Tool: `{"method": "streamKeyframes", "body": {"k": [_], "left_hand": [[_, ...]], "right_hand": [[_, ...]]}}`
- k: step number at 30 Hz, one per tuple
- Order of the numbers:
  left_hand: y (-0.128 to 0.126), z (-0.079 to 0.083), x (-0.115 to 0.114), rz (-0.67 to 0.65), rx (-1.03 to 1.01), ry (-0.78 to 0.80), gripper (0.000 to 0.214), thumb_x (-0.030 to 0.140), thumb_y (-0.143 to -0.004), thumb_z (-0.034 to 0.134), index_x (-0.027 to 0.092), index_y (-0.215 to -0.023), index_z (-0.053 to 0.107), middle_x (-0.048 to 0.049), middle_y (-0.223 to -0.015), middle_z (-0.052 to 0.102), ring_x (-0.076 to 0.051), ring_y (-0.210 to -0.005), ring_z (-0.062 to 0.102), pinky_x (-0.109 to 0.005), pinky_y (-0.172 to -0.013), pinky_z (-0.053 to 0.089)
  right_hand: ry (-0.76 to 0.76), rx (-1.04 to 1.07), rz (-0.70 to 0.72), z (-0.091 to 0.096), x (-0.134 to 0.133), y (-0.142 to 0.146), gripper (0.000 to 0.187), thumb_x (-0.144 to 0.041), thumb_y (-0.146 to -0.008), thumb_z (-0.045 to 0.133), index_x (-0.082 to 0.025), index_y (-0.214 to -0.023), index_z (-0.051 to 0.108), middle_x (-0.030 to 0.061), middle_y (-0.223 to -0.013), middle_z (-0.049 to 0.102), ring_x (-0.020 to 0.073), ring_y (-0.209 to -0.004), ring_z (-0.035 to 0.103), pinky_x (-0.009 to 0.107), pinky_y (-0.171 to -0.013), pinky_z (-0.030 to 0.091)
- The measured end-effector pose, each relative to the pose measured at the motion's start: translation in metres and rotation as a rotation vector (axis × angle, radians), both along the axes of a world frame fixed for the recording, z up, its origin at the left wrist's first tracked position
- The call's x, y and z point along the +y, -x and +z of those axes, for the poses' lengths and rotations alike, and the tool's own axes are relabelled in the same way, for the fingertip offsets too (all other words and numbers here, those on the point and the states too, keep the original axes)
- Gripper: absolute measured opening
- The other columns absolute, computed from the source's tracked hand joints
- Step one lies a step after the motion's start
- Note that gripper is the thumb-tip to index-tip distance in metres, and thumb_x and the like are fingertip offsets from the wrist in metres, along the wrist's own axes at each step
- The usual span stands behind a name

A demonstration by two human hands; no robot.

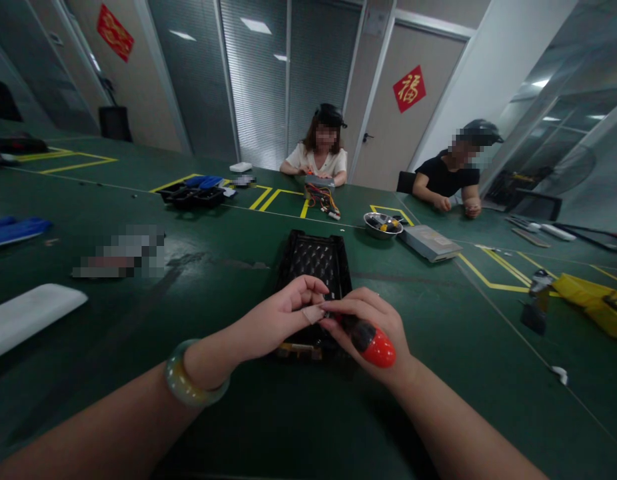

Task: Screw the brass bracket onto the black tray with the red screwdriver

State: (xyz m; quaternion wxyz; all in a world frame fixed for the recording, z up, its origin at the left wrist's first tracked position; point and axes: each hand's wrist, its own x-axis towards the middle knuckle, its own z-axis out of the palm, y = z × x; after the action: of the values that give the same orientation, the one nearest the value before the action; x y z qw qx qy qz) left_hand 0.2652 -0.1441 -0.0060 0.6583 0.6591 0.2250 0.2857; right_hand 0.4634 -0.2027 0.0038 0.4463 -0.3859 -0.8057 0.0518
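My right hand (366,320) is closed around a screwdriver with a red and black handle (373,343), its tip hidden behind my fingers. My left hand (288,310), with a pale green bangle (188,387) on the wrist, has its fingers curled and pinched against the right hand's fingertips; what it pinches is too small to make out. Both hands hover over the near end of a black perforated metal case (316,263) lying flat on the green table (138,333).
A metal bowl (383,225) of small parts and a grey drive box (430,241) lie beyond the case. Two people sit at the far side, one with coloured cables (322,199). A black tray (192,195), a white panel (31,313) and yellow bag (591,297) flank me.
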Motion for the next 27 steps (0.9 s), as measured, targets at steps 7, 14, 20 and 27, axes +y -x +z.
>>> {"method": "streamKeyframes", "body": {"k": [7,14,20,27], "left_hand": [[0.0005,0.0016,0.0015,-0.029,-0.048,0.084,0.024,0.028,-0.093,0.058,0.023,-0.114,0.047,-0.0004,-0.103,0.059,-0.014,-0.095,0.058,-0.029,-0.086,0.045],[-0.0007,0.0030,0.0010,0.010,-0.016,0.080,0.018,0.031,-0.091,0.062,0.019,-0.102,0.056,0.0012,-0.094,0.056,-0.012,-0.088,0.056,-0.026,-0.081,0.045],[-0.0014,0.0058,0.0011,0.091,0.059,-0.060,0.017,0.033,-0.088,0.063,0.019,-0.097,0.059,0.0004,-0.093,0.059,-0.014,-0.089,0.058,-0.027,-0.080,0.047],[0.0002,0.0077,-0.0005,0.174,0.142,-0.225,0.022,0.039,-0.089,0.062,0.020,-0.098,0.066,-0.0020,-0.096,0.068,-0.018,-0.092,0.063,-0.030,-0.083,0.049]], "right_hand": [[0.014,0.018,0.003,-0.0006,0.0003,-0.0020,0.027,-0.023,-0.085,0.073,-0.025,-0.111,0.068,0.0025,-0.092,0.065,0.0152,-0.079,0.062,0.031,-0.071,0.052],[-0.005,0.030,-0.011,-0.0041,0.0033,-0.0033,0.021,-0.019,-0.081,0.075,-0.022,-0.101,0.069,0.0022,-0.088,0.063,0.0143,-0.076,0.061,0.029,-0.067,0.051],[0.015,0.050,-0.037,-0.0037,0.0014,-0.0008,0.014,-0.019,-0.083,0.072,-0.024,-0.095,0.068,0.0019,-0.086,0.063,0.0152,-0.074,0.061,0.031,-0.067,0.052],[0.028,0.065,-0.058,-0.0028,0.0005,-0.0005,0.011,-0.021,-0.084,0.071,-0.024,-0.093,0.066,0.0012,-0.086,0.063,0.0149,-0.075,0.062,0.030,-0.067,0.051]]}}
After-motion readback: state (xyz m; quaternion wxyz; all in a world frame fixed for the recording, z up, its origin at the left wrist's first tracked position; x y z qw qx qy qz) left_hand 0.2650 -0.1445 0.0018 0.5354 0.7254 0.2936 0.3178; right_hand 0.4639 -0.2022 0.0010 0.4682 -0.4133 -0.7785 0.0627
